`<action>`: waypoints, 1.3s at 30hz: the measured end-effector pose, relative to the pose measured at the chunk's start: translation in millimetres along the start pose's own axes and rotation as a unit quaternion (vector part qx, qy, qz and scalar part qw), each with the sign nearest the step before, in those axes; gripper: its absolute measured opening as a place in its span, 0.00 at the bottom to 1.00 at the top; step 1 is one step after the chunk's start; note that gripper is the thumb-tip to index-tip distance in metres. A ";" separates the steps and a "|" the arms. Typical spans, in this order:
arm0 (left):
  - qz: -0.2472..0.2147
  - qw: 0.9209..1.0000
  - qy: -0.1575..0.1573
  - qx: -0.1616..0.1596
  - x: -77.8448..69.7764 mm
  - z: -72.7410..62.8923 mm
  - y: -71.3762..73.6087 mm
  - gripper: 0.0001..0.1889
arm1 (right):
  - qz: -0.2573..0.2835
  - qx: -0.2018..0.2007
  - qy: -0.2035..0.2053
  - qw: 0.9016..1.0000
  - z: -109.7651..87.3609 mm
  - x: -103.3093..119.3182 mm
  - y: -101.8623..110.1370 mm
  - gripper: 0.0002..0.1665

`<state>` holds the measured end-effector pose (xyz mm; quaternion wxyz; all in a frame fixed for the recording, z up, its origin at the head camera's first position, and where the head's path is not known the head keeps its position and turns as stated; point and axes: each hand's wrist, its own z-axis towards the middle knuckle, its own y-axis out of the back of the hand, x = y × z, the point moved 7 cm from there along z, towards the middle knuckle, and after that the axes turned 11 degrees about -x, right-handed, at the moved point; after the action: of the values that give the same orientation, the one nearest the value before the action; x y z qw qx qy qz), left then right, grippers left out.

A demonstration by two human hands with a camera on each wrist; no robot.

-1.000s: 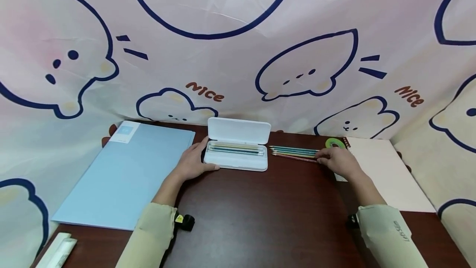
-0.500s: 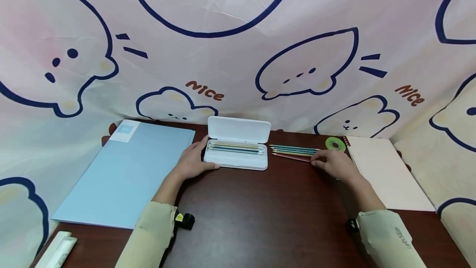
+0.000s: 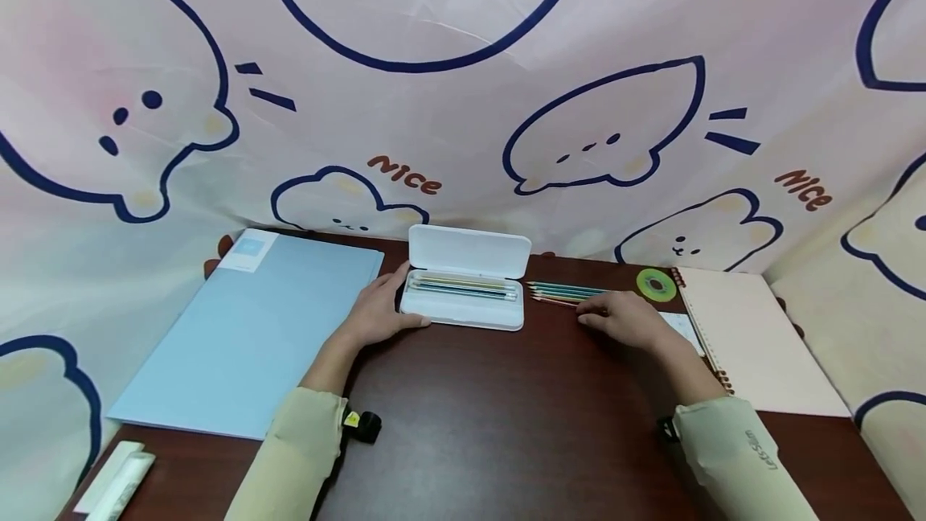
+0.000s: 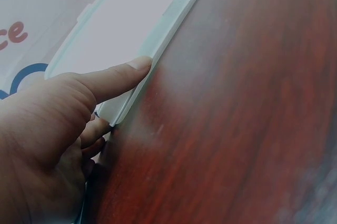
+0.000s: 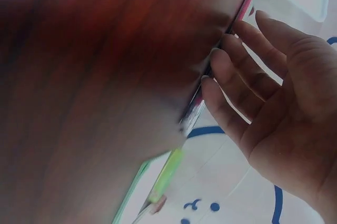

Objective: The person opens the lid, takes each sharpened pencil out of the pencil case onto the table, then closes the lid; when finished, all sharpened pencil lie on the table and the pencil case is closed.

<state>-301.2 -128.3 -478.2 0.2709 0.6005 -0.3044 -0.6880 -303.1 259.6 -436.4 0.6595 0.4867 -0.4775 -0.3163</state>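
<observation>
A white pencil case [image 3: 463, 315] stands with its lid raised, and several pencils [image 3: 463, 289] lie inside it. My left hand [image 3: 378, 310] holds the case's left end; in the left wrist view the thumb [image 4: 118, 79] lies along its front edge. Right of the case, several green and yellowish pencils [image 3: 560, 288] lie side by side on the table, with a red pencil [image 3: 552, 301] nearest me. My right hand [image 3: 628, 320] is over their right ends. In the right wrist view its loosely bent fingertips touch or nearly touch the red pencil [image 5: 246, 3], thumb apart.
A large light-blue folder or pad [image 3: 246, 328] lies left on the dark wooden table [image 3: 506, 424]. Right are a green ring-shaped roll [image 3: 656, 285], a small white card [image 3: 683, 329] and a spiral notebook [image 3: 767, 344]. White packets [image 3: 119, 479] lie front left. A patterned cloth [image 3: 448, 127] hangs behind.
My right hand has moved left along the pencils, uncovering the roll and the white card. The left hand stays on the case.
</observation>
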 end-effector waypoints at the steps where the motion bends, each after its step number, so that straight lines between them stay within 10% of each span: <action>1: -0.001 1.000 0.000 0.001 -0.1 -0.2 -0.9 0.59 | 0.001 0.002 -0.001 1.000 1.9 1.3 -1.1 0.15; 18: -0.003 1.000 0.004 -0.005 -1.6 -0.2 2.8 0.58 | 0.036 -0.054 0.005 0.998 39.1 40.1 4.9 0.17; 39: -0.007 1.000 0.012 -0.005 -2.4 -3.2 2.6 0.58 | 0.066 -0.015 0.049 0.996 71.6 105.4 -34.1 0.15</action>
<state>-297.7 -128.6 -475.0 0.2725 0.6092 -0.2941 -0.6842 -332.4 131.2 -429.7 0.7089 0.4588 -0.4711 -0.2551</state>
